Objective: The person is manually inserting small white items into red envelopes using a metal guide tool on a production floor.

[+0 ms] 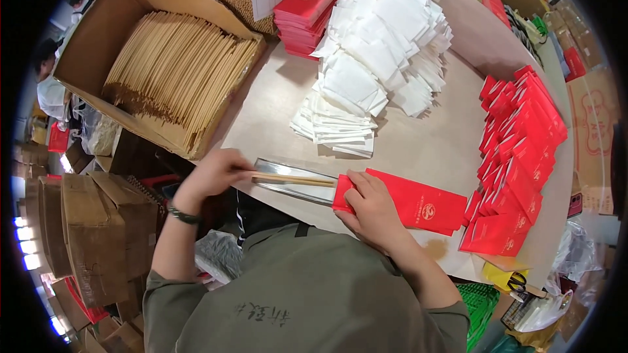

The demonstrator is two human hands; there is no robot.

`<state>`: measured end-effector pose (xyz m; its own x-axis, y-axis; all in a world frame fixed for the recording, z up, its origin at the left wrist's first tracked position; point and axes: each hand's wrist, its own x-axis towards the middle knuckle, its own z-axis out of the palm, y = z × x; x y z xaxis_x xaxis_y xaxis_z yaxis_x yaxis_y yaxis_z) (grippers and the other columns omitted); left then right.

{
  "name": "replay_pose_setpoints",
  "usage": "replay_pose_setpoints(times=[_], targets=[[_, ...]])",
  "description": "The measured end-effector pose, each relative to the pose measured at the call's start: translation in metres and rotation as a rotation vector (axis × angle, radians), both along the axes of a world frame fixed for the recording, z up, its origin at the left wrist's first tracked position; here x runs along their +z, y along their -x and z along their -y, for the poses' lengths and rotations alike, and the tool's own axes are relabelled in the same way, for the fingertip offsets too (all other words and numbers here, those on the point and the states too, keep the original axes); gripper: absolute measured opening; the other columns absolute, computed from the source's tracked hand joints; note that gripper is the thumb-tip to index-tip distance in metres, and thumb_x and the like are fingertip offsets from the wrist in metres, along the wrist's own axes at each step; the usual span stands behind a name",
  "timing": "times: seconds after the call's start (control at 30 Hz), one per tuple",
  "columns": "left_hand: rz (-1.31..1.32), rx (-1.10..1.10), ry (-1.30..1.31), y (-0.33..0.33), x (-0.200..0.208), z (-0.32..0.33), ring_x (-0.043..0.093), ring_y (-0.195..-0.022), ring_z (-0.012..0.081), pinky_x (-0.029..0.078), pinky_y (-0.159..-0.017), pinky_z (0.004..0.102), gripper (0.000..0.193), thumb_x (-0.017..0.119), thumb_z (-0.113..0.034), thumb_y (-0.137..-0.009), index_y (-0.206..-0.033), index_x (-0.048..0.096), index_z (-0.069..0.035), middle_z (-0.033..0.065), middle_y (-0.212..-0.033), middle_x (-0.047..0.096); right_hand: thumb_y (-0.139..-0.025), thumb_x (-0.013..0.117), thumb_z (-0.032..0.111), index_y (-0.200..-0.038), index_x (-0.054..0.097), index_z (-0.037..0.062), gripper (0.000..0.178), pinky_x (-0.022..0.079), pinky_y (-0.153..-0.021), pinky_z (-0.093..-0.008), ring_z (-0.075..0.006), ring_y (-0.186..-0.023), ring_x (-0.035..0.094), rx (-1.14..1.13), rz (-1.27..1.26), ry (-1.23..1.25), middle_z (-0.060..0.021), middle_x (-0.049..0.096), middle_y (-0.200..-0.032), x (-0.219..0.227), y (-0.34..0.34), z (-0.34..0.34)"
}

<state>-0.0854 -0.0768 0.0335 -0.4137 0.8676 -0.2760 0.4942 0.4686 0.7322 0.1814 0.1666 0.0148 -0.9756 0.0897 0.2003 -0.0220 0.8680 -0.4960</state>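
My left grip (224, 168) pinches wooden chopsticks (294, 180) above a metal trough (281, 168); my right grip (373, 204) clamps a red paper sleeve (418, 202). White paper packets (366, 59) lie heaped ahead on the surface (268, 104), red packets (517, 163) piled right, a chopstick-filled cardboard box (91, 33) left. The sleeve bears a pale round emblem beside small lettering. Whether the chopsticks' tips are inside, I cannot tell.

- Across the middle: broad, pale beige bench (265, 108).
- Stacked at left, beside the bench: worn brown cardboard boxes (95, 242).
- Along the far left rim: bright white strips of light (25, 233), windows or lamps, too blurred to tell.
- Beyond the bench at right: large brown cardboard carton (592, 137), with crumpled clear plastic bags (579, 252) nearby.
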Motion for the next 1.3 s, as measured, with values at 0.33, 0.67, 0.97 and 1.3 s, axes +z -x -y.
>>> replay_pose_setpoints(times=[0.33,0.67,0.97,1.3], targets=[[-0.313,0.251,-0.247,-0.093,-0.030,-0.082,0.065,-0.086,0.0327,0.054,-0.076,0.0392,0.026,0.074,-0.007,-0.079,-0.104,0.067,-0.005,0.0129,-0.102,0.065,-0.073,0.081,0.024,-0.107,0.060,-0.0008,0.047,0.046,-0.095,-0.0470,-0.0375,-0.111,0.055,-0.107,0.009,-0.065,-0.0200,0.058,-0.123,-0.005,0.010,0.009],[-0.697,-0.242,-0.186,-0.079,-0.008,-0.068,0.061,-0.102,0.0318,0.050,-0.087,0.0387,0.063,0.084,-0.024,-0.067,-0.120,0.056,-0.007,0.0134,-0.109,0.060,-0.071,0.075,0.014,-0.095,0.062,0.0085,0.028,0.049,-0.078,-0.0433,-0.0345,-0.091,0.059,0.040,-0.019,-0.038,-0.0165,0.059,-0.101,0.033,0.013,0.007],[0.200,0.030,0.011,-0.100,0.015,-0.073,0.062,-0.072,0.0288,0.050,-0.067,0.0386,0.041,0.081,-0.029,-0.076,-0.096,0.058,-0.001,0.0111,-0.080,0.060,-0.077,0.081,0.023,-0.090,0.065,0.0027,0.029,0.047,-0.099,-0.0488,-0.0381,-0.123,0.051,-0.292,0.146,-0.368,-0.0237,0.054,-0.129,0.064,-0.075,-0.139],[0.133,0.032,0.093,-0.118,0.001,-0.088,0.063,-0.083,0.0285,0.052,-0.074,0.0366,0.044,0.078,-0.019,-0.075,-0.111,0.059,-0.001,0.0137,-0.092,0.062,-0.091,0.061,0.023,-0.094,0.062,-0.0003,0.023,0.050,-0.084,-0.0470,-0.0379,-0.100,0.061,-0.183,0.103,-0.126,-0.0216,0.064,-0.103,0.028,-0.011,-0.024]])
